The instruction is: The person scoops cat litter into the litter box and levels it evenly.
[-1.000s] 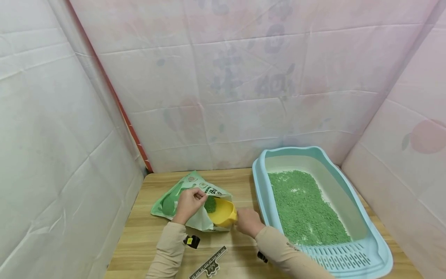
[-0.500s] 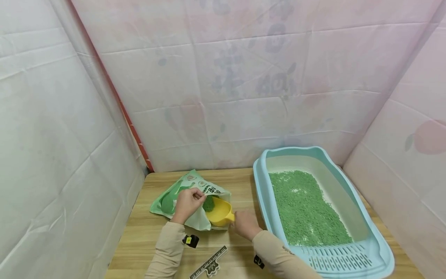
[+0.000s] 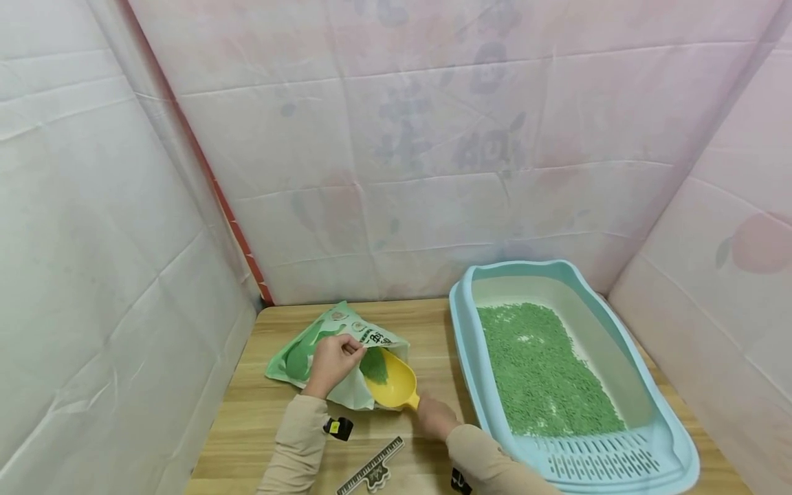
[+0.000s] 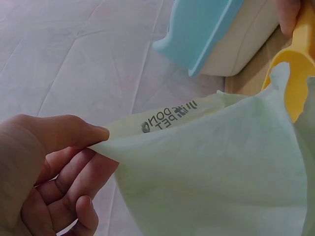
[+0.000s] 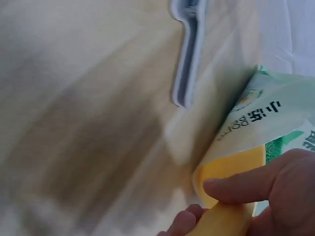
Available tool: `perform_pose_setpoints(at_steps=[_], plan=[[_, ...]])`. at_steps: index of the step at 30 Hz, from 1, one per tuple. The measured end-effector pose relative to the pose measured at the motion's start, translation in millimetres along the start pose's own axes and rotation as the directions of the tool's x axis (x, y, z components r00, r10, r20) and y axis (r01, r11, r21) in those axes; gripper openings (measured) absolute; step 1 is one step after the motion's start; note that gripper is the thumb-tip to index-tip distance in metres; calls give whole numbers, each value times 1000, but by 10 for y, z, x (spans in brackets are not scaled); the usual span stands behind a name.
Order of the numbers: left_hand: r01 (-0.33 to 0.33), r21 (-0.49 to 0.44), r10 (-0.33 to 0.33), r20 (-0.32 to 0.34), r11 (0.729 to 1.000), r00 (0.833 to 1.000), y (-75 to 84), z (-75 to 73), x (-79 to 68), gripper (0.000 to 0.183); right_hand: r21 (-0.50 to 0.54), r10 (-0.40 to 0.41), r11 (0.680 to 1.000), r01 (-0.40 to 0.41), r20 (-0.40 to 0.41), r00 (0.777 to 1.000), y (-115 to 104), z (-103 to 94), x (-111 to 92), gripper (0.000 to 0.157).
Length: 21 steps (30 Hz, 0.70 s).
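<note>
A green and white bag [image 3: 303, 356] of litter lies on the table, its mouth to the right. My left hand [image 3: 333, 363] pinches the bag's upper edge between thumb and fingers, lifting the mouth; the left wrist view shows the pinched corner of the pale bag [image 4: 216, 172]. In the bag's mouth sits a yellow scoop [image 3: 401, 386], with green pellets [image 3: 374, 366] at its inner end. My right hand [image 3: 436, 417] grips the scoop's handle [image 5: 224, 222], thumb on top in the right wrist view. The scoop's front end is hidden inside the bag.
On the right stands a blue litter box [image 3: 465, 344], partly covered inside with green pellets [image 3: 544, 371], a slotted grate [image 3: 603, 460] at its near end. A clip [image 3: 374, 471] with a ruler-like strip lies on the wooden table [image 3: 247, 440] between my forearms. Pale cloth walls enclose the table.
My right hand has come nearer to me, swinging the scoop's handle toward the front edge. The scoop's bowl now faces up more. My left hand has barely moved.
</note>
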<state>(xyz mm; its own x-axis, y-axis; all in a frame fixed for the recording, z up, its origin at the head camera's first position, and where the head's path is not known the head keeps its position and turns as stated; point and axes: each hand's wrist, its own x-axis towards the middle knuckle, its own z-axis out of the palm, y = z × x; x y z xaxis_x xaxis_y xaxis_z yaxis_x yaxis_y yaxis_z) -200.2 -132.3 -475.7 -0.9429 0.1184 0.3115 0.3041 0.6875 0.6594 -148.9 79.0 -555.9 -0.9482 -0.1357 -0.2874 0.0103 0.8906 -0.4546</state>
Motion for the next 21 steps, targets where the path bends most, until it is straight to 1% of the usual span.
perform_pose_setpoints(at_steps=[4,7,12,17,21], plan=[[0,2,0,-5,1000,1000,5,18,-3,10,-9,22,1000,-22,-7,1000,19,21,-35,9],[-3,5,3,-7,1000,1000,11,27,-3,10,-27,22,999,-23,-34,999,29,13,-48,13],[-1,2,1,-5,1000,1000,2,34,-2,10,-21,20,1000,-22,-61,998,61,25,-27,19],[10,-7,-10,-4,1000,1000,4,30,1,10,-20,7,1000,-9,-92,996,75,57,-3,19],[15,-2,-15,1,1000,1000,-4,34,3,10,-47,1,999,-7,-133,991,78,85,27,18]])
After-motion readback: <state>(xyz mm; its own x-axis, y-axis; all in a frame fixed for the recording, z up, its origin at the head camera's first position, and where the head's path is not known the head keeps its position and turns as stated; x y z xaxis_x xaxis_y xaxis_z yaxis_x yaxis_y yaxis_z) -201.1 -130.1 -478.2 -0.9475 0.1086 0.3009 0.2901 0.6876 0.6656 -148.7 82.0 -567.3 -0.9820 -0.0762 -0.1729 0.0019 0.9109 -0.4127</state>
